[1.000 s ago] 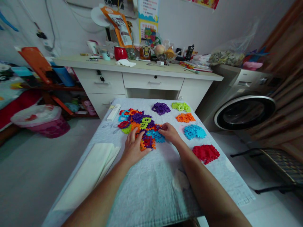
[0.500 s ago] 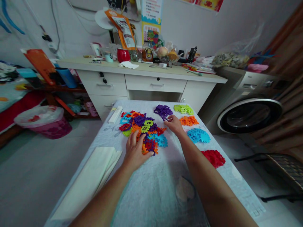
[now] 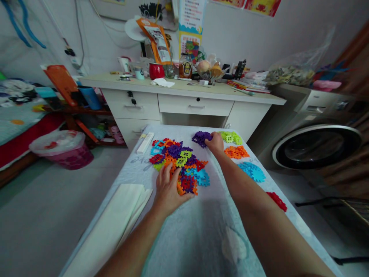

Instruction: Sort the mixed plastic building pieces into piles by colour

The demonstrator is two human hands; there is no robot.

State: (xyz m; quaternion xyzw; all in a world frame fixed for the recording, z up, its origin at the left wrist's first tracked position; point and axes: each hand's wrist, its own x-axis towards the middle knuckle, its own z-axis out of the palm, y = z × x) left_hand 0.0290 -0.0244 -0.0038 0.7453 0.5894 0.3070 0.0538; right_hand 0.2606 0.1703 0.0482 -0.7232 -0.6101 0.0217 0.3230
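On the cloth-covered table lies a mixed heap of plastic interlocking pieces [image 3: 175,151] in purple, orange, red, blue and green. My left hand [image 3: 170,188] rests at its near edge, fingers spread and touching the pieces. My right hand [image 3: 215,143] is at the right side of the purple pile [image 3: 201,138], fingers pinched on a purple interlocking piece that they mostly hide. Along the right side sit a lime green pile [image 3: 231,137], an orange pile [image 3: 236,152], a blue pile [image 3: 251,171] and a red pile [image 3: 277,201], the last partly behind my right forearm.
A white narrow box [image 3: 145,143] lies at the table's far left, with a folded pale cloth [image 3: 122,211] nearer me. Beyond stands a white desk [image 3: 178,88] crowded with jars and papers. A washing machine [image 3: 317,127] is at the right, a pink bin [image 3: 65,152] at the left.
My right hand has moved slightly away from me, from the near edge of the purple pile to its right side. My left hand stays by the mixed heap. The view has shifted slightly.
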